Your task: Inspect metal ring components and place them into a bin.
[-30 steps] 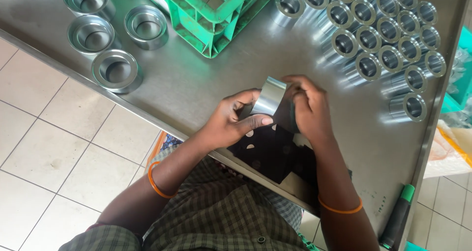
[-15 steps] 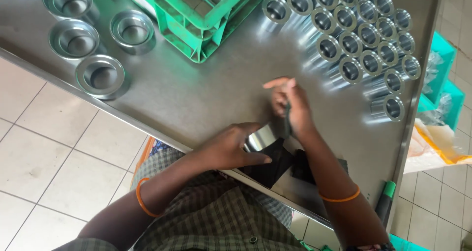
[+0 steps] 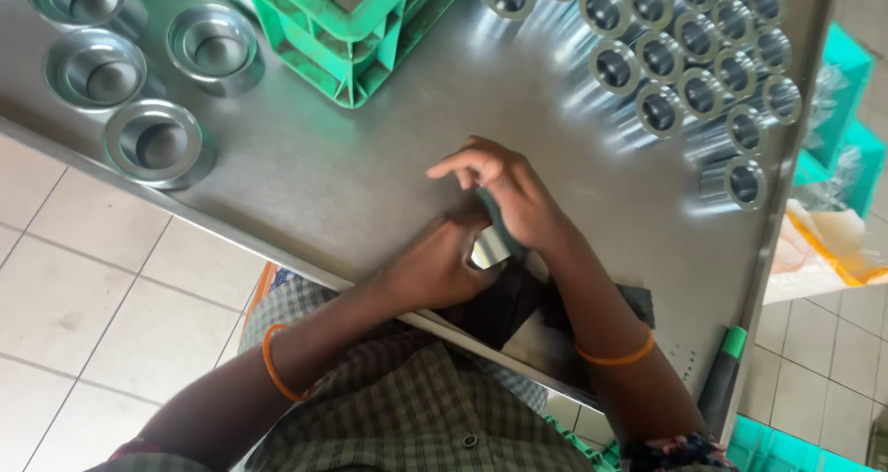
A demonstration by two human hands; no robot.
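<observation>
Steel sleeve [image 3: 487, 246] gripped, left hand [image 3: 433, 270]; right hand [image 3: 504, 190] atop

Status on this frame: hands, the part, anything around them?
Left hand grips shiny metal sleeve at table edge. Right hand rubs it with dark cloth. Green crate and other sleeves stand apart.

**Metal, cloth and plastic**

Between your hands sits a shiny, smooth metal ring [image 3: 490, 246] against dark matt cloth [image 3: 504, 305]. Beyond them, glossy metal sleeves [image 3: 680, 60] stand on the brushed steel table [image 3: 370, 176], beside a green plastic crate [image 3: 356, 28].
</observation>
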